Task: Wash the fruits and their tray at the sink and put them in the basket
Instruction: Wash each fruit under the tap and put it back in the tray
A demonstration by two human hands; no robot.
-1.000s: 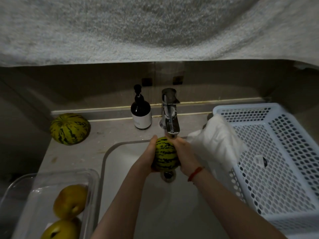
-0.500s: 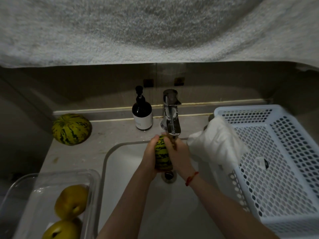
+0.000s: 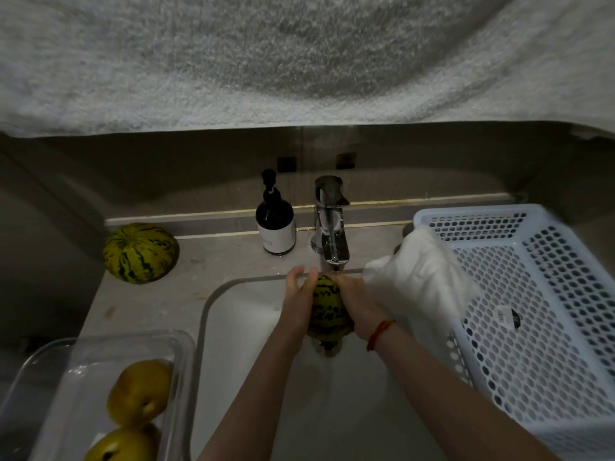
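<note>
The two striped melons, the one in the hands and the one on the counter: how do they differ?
The melon in the hands is held over the sink under the tap; the counter melon sits untouched at the back left. The held one looks greener, the other yellower. Both have dark stripes.

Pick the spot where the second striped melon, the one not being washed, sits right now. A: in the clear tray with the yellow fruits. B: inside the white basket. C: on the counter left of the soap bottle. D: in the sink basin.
C: the second striped melon rests on the counter, left of the soap bottle.
</note>
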